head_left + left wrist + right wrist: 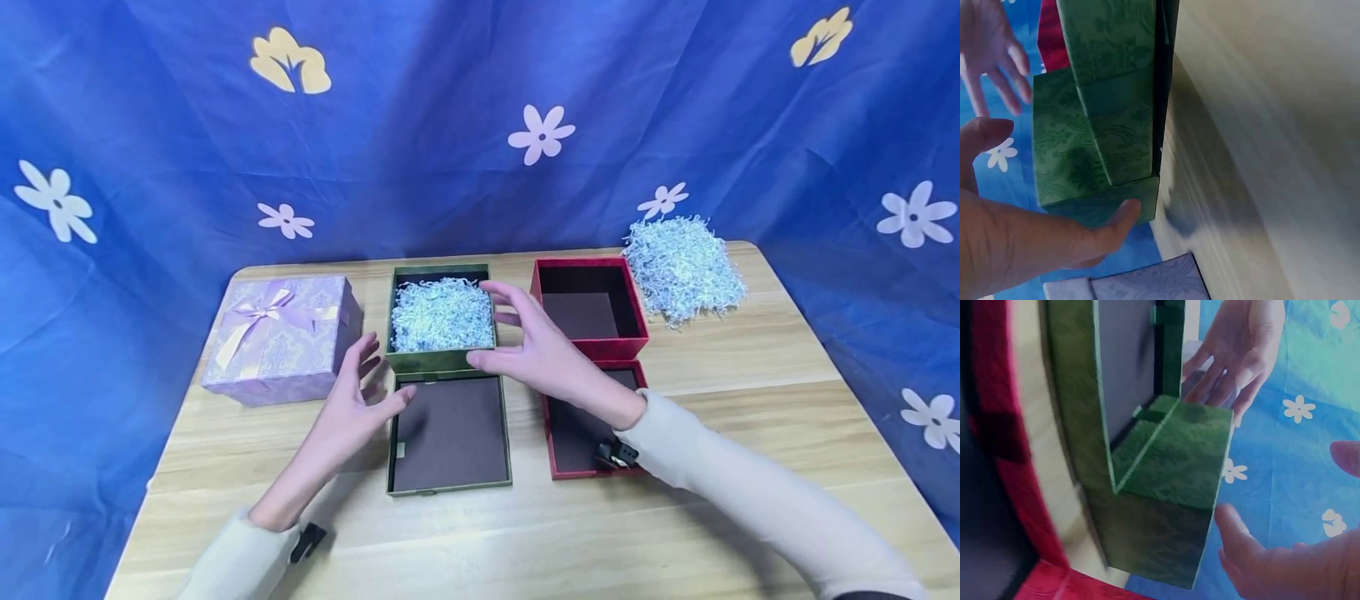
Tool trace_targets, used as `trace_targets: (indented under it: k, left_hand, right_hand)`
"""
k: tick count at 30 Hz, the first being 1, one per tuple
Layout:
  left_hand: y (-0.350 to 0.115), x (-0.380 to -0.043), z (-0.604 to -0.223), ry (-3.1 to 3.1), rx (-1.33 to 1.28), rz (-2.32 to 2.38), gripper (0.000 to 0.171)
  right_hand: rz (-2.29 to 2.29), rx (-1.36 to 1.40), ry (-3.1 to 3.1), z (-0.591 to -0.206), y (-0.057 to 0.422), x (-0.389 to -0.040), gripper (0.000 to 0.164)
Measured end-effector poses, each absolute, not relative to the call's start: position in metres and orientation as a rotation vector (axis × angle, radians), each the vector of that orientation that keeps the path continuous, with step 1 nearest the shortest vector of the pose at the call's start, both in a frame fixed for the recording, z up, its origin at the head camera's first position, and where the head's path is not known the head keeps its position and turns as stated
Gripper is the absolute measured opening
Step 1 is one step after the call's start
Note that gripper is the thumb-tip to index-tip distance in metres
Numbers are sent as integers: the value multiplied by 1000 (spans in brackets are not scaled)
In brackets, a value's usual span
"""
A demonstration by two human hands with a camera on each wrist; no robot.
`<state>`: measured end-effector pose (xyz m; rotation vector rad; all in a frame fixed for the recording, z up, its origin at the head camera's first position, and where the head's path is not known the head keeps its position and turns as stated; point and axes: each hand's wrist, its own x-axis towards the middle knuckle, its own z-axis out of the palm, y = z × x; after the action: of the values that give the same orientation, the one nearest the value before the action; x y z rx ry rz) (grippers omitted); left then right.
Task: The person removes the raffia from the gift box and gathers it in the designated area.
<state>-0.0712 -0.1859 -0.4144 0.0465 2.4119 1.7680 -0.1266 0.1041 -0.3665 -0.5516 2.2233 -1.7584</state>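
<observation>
Two bare hands hover around a green box [431, 362] that stands near the middle of the bench's [750, 367] far edge, filled with pale blue shredded paper [442, 312]. From where I stand, both are loose and hold nothing: the left hand [352, 407] spreads its fingers by the box's near left corner, while the right hand [543, 346] reaches to its right side, thumb and fingers apart; whether a fingertip touches the wall I can't tell. Its green lid [450, 433] lies inside up on the side toward the bench's near edge. Farther right, a red box [615, 350] shows its dark inside, the red lid [573, 442] before it partly under the right forearm. More blue shreds are heaped in a pile [682, 267] at the far right corner; a lilac gift box [311, 342] with a ribbon bow sits by the left edge.
</observation>
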Motion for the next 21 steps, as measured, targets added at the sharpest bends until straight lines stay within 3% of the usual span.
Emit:
trace_targets:
  k: [6,21]
  left_hand:
    - [-179,-98,-422,2392,89,1787,113]
    - [-185,-126,-425,2412,124,1697,127]
  right_hand:
    - [-1679,-628,2347,-359,97,-147,101]
    - [-1241,-575,2379,-350,45,-192,111]
